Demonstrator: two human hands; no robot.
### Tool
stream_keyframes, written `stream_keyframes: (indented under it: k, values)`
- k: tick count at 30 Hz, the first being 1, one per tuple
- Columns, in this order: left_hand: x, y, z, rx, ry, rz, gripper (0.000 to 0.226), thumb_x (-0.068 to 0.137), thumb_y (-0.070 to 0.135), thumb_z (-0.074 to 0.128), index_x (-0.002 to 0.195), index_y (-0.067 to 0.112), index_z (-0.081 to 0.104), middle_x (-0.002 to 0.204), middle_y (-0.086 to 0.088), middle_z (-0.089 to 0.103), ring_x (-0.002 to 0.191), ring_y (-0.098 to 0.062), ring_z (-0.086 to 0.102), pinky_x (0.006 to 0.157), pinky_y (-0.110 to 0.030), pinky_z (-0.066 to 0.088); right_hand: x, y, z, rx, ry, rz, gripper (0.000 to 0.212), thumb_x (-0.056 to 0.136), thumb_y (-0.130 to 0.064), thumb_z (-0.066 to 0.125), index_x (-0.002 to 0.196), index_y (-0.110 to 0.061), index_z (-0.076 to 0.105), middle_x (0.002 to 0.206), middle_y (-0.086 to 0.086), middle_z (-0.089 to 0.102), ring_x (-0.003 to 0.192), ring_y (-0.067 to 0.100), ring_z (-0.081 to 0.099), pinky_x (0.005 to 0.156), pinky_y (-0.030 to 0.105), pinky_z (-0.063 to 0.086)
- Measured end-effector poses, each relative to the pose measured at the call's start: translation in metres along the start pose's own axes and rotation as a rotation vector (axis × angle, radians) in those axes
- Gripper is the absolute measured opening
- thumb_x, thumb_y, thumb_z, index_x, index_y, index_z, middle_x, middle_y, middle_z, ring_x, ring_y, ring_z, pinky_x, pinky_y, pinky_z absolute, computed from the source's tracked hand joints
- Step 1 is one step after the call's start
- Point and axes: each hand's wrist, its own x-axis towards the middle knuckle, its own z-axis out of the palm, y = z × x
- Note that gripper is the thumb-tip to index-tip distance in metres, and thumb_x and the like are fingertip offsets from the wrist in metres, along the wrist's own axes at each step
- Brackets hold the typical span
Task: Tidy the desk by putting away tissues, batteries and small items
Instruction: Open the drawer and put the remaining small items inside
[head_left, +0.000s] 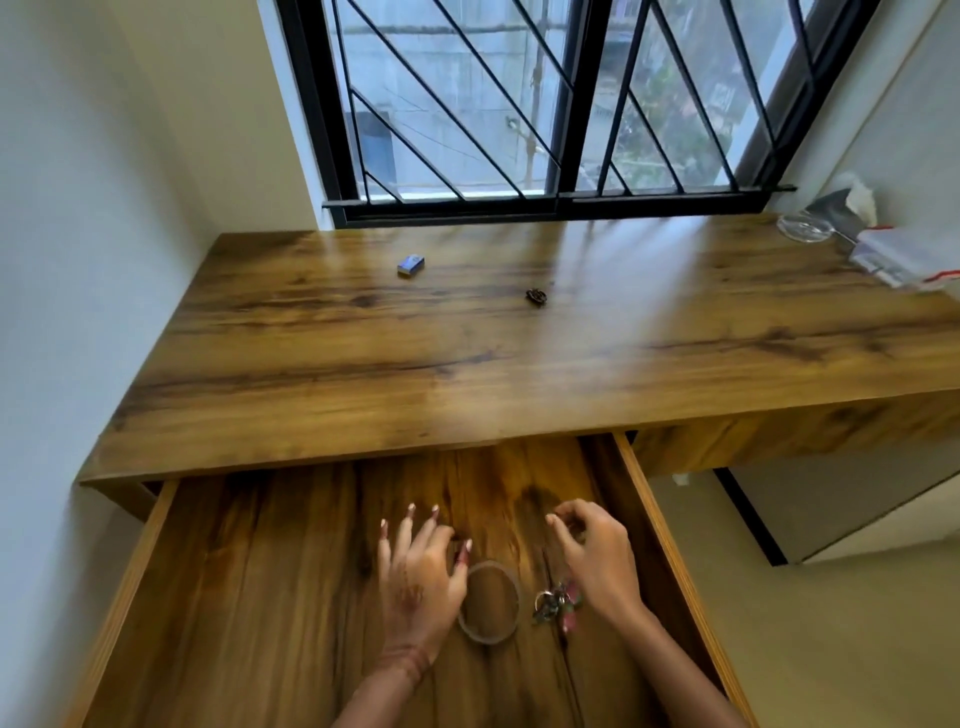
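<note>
The clear ring (488, 603) and the key bunch (556, 605) lie side by side in the open drawer (660, 525), so I judge this put-away step is nearly done. My left grip (421, 571) hovers just beside the ring, fingers spread, released. My right grip (597, 551) hangs above the keys, loosely curled and, through the blur, seemingly holding nothing. The next move calls for a reach up to the worktop (363, 374) for the small blue box (411, 264) and the dark item (536, 296). The tissues (860, 195) sit far right.

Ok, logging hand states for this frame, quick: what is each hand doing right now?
Left hand: open, fingers spread, holding nothing, beside the clear ring.
Right hand: open, fingers loosely curled, holding nothing, over the keys.
</note>
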Motion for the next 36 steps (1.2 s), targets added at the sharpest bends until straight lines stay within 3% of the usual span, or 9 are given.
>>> stream_keyframes:
  k: [2,5,11,17,21,23,26,30,36]
  values:
    - [0.032,-0.002,-0.013,-0.012,0.141,0.033,0.021,0.068,0.021,0.079,0.087,0.016,0.073,0.107,-0.006,0.071,0.111,-0.028,0.061,0.097,-0.052,0.044,0.03,-0.02,-0.002,0.009,0.058,-0.067,0.013,0.088,-0.02,0.06,0.1,-0.018,0.064,0.092,-0.008,0.061,0.08,0.0,0.056,0.065,0.012,0.046]
    - [0.088,-0.009,-0.029,0.003,0.213,0.031,0.028,0.07,0.019,0.077,0.097,0.011,0.072,0.112,-0.008,0.069,0.113,-0.03,0.06,0.097,-0.047,0.045,0.082,-0.051,-0.004,-0.021,0.086,-0.143,0.016,0.089,-0.021,0.058,0.103,-0.015,0.063,0.099,-0.001,0.062,0.083,0.006,0.056,0.072,0.015,0.045]
    - [0.212,-0.028,-0.044,0.022,-0.085,-0.054,0.069,0.084,0.044,0.059,0.141,0.015,0.033,0.154,-0.006,0.024,0.143,-0.026,0.018,0.114,-0.038,0.021,0.202,-0.088,0.008,-0.182,0.086,-0.119,0.032,0.089,-0.023,0.057,0.118,-0.009,0.055,0.126,0.01,0.053,0.115,0.025,0.049,0.089,0.03,0.042]
    - [0.324,-0.052,-0.025,0.0,-0.247,-0.094,0.098,0.069,0.06,0.067,0.147,0.032,0.014,0.158,-0.009,0.003,0.144,-0.033,0.005,0.116,-0.043,0.015,0.305,-0.083,0.028,-0.365,0.084,-0.089,0.045,0.089,-0.023,0.055,0.129,-0.006,0.044,0.148,0.016,0.028,0.135,0.032,0.029,0.106,0.041,0.035]
    - [0.389,-0.064,-0.01,-0.007,-0.334,-0.1,0.105,0.064,0.069,0.064,0.145,0.042,0.003,0.156,-0.012,-0.012,0.144,-0.035,-0.006,0.117,-0.044,0.006,0.345,-0.069,0.037,-0.508,0.089,-0.085,0.045,0.096,-0.023,0.041,0.139,-0.013,0.035,0.153,0.02,0.013,0.142,0.033,0.012,0.112,0.042,0.023]
    - [0.415,-0.065,-0.002,-0.045,-0.311,-0.106,0.107,0.062,0.07,0.064,0.145,0.042,0.004,0.156,-0.012,-0.014,0.144,-0.034,-0.008,0.117,-0.043,0.003,0.359,-0.06,0.041,-0.585,0.105,-0.07,0.042,0.097,-0.021,0.037,0.138,-0.014,0.036,0.151,0.021,0.02,0.14,0.034,0.019,0.109,0.043,0.027]
    - [0.439,-0.067,0.008,-0.074,-0.258,-0.112,0.107,0.058,0.075,0.063,0.145,0.041,0.01,0.156,-0.012,-0.013,0.144,-0.032,-0.006,0.118,-0.04,0.001,0.371,-0.053,0.048,-0.692,0.224,-0.11,0.032,0.092,-0.01,0.042,0.123,-0.011,0.052,0.123,0.019,0.053,0.115,0.036,0.047,0.092,0.042,0.04]
    - [0.445,-0.07,0.019,-0.065,-0.119,-0.099,0.099,0.055,0.082,0.056,0.14,0.037,0.033,0.155,-0.012,0.015,0.142,-0.032,0.01,0.117,-0.039,0.004,0.377,-0.049,0.058,-0.708,0.329,-0.187,0.018,0.075,0.002,0.063,0.091,-0.004,0.065,0.087,0.02,0.064,0.084,0.038,0.059,0.07,0.039,0.051]
    - [0.422,-0.066,0.018,-0.342,0.068,-0.094,0.075,0.061,0.056,0.075,0.123,0.016,0.061,0.139,-0.011,0.042,0.127,-0.025,0.041,0.107,-0.028,0.031,0.366,-0.049,0.058,-0.672,0.418,-0.219,0.03,0.065,0.008,0.073,0.092,-0.001,0.068,0.085,0.023,0.065,0.077,0.04,0.062,0.06,0.038,0.054]
